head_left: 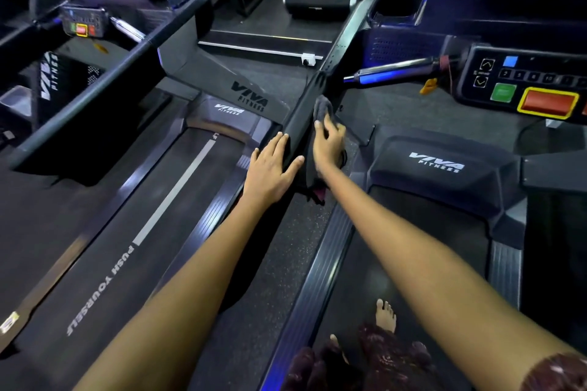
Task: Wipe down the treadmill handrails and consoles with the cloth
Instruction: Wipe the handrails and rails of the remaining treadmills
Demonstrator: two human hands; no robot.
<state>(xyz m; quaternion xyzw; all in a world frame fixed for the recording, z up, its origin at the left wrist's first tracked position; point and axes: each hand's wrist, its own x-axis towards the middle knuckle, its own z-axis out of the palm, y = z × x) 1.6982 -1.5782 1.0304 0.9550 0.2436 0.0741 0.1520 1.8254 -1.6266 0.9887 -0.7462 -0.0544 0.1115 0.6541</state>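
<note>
Dim gym, rows of treadmills with speckled rubber floor between. We stand on the right belt (365, 279), reaching to the dark handrail (305, 111) between two machines. Our right hand (328, 144) grips the dark cloth (324, 106) against the rail's right side; our left hand (273, 165) rests on the rail, fingers straight, steadying. Handrail wipe in hand. Next, probably slide the cloth up toward the cup holder (398, 5); the right console (527, 86) looks not yet wiped.

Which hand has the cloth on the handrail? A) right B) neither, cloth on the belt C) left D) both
A: the right hand presses the dark cloth against the handrail, while the left hand rests flat and bare on the rail's end.
</note>
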